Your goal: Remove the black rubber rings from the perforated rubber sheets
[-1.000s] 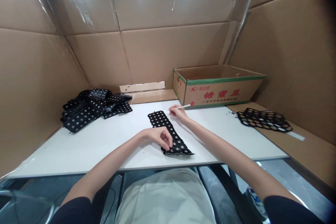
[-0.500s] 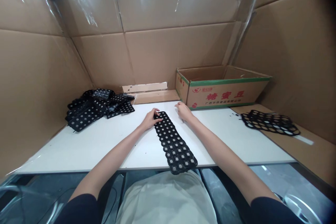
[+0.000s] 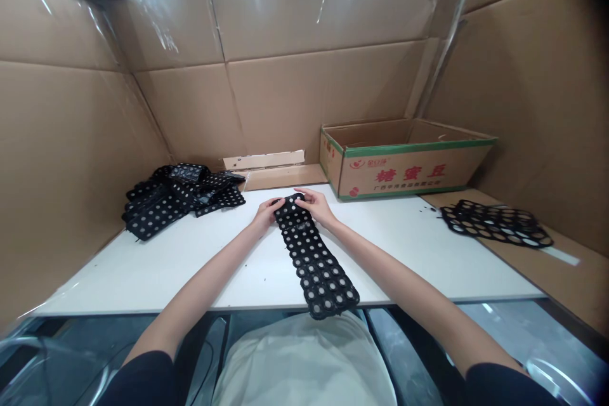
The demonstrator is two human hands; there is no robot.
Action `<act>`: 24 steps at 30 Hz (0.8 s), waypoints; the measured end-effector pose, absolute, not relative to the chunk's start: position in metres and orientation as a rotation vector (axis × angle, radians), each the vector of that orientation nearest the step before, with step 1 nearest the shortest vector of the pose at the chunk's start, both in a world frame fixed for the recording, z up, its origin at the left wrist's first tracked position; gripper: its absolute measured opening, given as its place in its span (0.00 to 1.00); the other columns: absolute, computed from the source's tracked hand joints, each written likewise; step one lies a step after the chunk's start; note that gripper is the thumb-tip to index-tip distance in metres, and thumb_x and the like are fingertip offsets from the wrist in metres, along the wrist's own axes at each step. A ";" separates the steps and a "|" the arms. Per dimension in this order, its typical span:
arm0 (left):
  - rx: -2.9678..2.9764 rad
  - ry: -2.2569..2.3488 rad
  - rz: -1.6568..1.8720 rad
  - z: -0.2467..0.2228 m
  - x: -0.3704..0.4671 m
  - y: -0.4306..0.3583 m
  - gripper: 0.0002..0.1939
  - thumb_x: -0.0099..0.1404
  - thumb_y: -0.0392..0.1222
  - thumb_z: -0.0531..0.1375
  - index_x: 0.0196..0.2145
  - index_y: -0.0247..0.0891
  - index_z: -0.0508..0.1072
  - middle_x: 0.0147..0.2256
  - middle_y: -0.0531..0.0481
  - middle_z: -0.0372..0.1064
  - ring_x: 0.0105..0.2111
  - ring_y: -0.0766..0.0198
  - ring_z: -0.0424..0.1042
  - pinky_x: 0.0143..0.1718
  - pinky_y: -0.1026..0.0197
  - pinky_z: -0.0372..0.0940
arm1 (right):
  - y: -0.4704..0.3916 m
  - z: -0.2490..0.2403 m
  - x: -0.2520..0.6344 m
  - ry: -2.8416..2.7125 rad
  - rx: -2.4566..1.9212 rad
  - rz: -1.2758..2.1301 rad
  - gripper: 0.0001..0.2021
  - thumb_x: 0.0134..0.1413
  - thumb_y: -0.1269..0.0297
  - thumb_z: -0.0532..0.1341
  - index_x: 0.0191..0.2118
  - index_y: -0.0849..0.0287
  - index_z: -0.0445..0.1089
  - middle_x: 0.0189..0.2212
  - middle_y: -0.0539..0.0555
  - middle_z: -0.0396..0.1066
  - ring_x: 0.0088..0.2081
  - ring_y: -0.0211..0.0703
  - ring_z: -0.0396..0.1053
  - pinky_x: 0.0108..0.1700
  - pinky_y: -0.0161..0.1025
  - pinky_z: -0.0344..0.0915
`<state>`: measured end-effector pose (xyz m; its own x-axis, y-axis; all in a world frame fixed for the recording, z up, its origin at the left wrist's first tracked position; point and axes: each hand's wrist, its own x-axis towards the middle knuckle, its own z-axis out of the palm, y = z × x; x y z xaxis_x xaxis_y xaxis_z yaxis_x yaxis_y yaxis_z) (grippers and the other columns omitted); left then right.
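A long black strip with rows of pale round dots (image 3: 318, 260) lies on the white table, its near end reaching over the front edge. My left hand (image 3: 268, 212) pinches the strip's far left corner between thumb and fingers. At the far right corner, my right hand (image 3: 315, 204) grips the strip, thumb on top. The far end is slightly raised between both hands. To the left lies a heap of similar black dotted strips (image 3: 159, 210).
An open cardboard box with green edges (image 3: 394, 171) stands at the back right. Black netting with large round holes (image 3: 497, 223) lies on the right. Cardboard walls (image 3: 295, 89) enclose the white table (image 3: 190, 266) at the back and sides.
My right hand has moved left from beside the strip and taken hold of its far right corner. The far end is lifted a little, with my left hand still on it.
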<state>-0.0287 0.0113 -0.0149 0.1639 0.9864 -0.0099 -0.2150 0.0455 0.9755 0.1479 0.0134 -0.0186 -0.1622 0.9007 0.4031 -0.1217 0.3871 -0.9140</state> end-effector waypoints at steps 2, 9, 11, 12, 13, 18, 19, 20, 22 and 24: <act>1.108 0.942 1.055 -0.011 -0.026 0.003 0.25 0.44 0.52 0.69 0.36 0.32 0.74 0.33 0.44 0.74 0.30 0.61 0.71 0.35 0.60 0.63 | 0.008 -0.014 0.146 -1.370 -0.752 1.070 0.18 0.39 0.60 0.66 0.40 0.59 0.73 0.36 0.54 0.74 0.38 0.42 0.71 0.47 0.41 0.64; 1.326 0.952 1.090 -0.010 -0.016 -0.013 0.28 0.42 0.45 0.71 0.43 0.35 0.73 0.42 0.44 0.73 0.40 0.57 0.71 0.47 0.54 0.62 | 0.007 -0.010 0.150 -1.369 -0.762 1.137 0.19 0.35 0.58 0.68 0.37 0.59 0.74 0.34 0.54 0.75 0.38 0.44 0.71 0.46 0.43 0.65; 1.332 0.952 1.086 -0.011 -0.015 -0.012 0.28 0.43 0.45 0.70 0.43 0.35 0.73 0.42 0.44 0.73 0.41 0.57 0.71 0.47 0.53 0.63 | 0.009 -0.010 0.153 -1.409 -0.739 1.147 0.19 0.33 0.60 0.69 0.37 0.59 0.74 0.35 0.54 0.75 0.39 0.44 0.71 0.47 0.43 0.65; 1.338 0.954 1.081 -0.011 -0.016 -0.011 0.27 0.43 0.45 0.70 0.42 0.34 0.73 0.42 0.44 0.73 0.41 0.56 0.71 0.47 0.53 0.62 | 0.010 -0.009 0.154 -1.423 -0.741 1.156 0.19 0.32 0.61 0.69 0.36 0.59 0.74 0.35 0.54 0.75 0.39 0.44 0.71 0.48 0.44 0.65; 1.344 0.954 1.074 -0.011 -0.016 -0.011 0.27 0.43 0.45 0.70 0.42 0.34 0.74 0.42 0.43 0.73 0.41 0.56 0.71 0.48 0.53 0.62 | 0.010 -0.009 0.155 -1.430 -0.753 1.168 0.19 0.30 0.62 0.70 0.35 0.60 0.75 0.35 0.54 0.75 0.39 0.45 0.71 0.48 0.44 0.65; 1.202 0.827 1.087 -0.013 -0.017 -0.011 0.26 0.46 0.47 0.69 0.42 0.35 0.73 0.41 0.44 0.73 0.41 0.56 0.71 0.47 0.54 0.63 | 0.005 -0.007 0.153 -1.382 -0.815 1.258 0.18 0.33 0.60 0.69 0.36 0.60 0.75 0.35 0.54 0.76 0.39 0.45 0.71 0.50 0.45 0.63; 1.164 0.803 1.093 -0.014 -0.016 -0.011 0.25 0.46 0.48 0.69 0.42 0.35 0.73 0.41 0.44 0.73 0.41 0.56 0.71 0.47 0.54 0.63 | 0.003 -0.007 0.152 -1.373 -0.814 1.269 0.18 0.34 0.59 0.68 0.36 0.60 0.75 0.37 0.55 0.75 0.40 0.45 0.71 0.51 0.45 0.62; 1.143 0.793 1.091 -0.015 -0.015 -0.012 0.25 0.46 0.48 0.69 0.41 0.35 0.73 0.40 0.44 0.73 0.41 0.56 0.71 0.46 0.54 0.63 | 0.002 -0.007 0.151 -1.369 -0.815 1.272 0.18 0.36 0.59 0.68 0.37 0.60 0.75 0.38 0.55 0.75 0.41 0.45 0.71 0.51 0.45 0.62; 1.159 0.812 1.071 -0.015 -0.013 -0.013 0.25 0.44 0.45 0.70 0.40 0.34 0.73 0.40 0.44 0.73 0.40 0.56 0.72 0.46 0.54 0.63 | 0.002 -0.008 0.150 -1.375 -0.827 1.256 0.18 0.37 0.58 0.67 0.37 0.60 0.76 0.39 0.55 0.75 0.43 0.45 0.70 0.52 0.45 0.61; 1.209 0.842 1.059 -0.015 -0.012 -0.014 0.25 0.43 0.43 0.71 0.40 0.34 0.73 0.40 0.43 0.73 0.40 0.56 0.72 0.47 0.53 0.63 | 0.003 -0.011 0.151 -1.383 -0.836 1.216 0.18 0.37 0.58 0.67 0.37 0.60 0.76 0.39 0.56 0.75 0.43 0.45 0.70 0.53 0.45 0.61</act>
